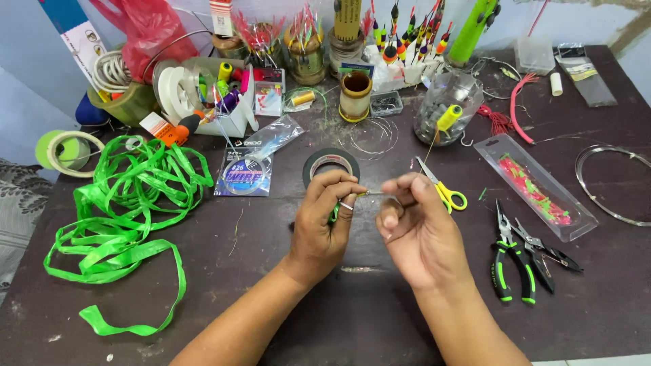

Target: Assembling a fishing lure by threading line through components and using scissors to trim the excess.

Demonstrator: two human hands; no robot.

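The left hand (324,220) pinches a small thin metal piece (366,194) above the surface (271,285), and the right hand (415,227) closes its grip on the other end. I judge that a firm pinch and steady hands close together help here. Just behind lie yellow scissors (444,190) and a black tape roll (330,163); pliers (515,261) lie right; green ribbon (129,210) lies left. Nothing blocks the hands.

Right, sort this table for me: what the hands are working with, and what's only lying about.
In hand:
left hand and right hand, pinching a small thin metal piece between their fingertips
green strip tucked in the left hand

Lying about:
black tape roll
yellow scissors
green-handled pliers
loose green ribbon
packet of pink lures
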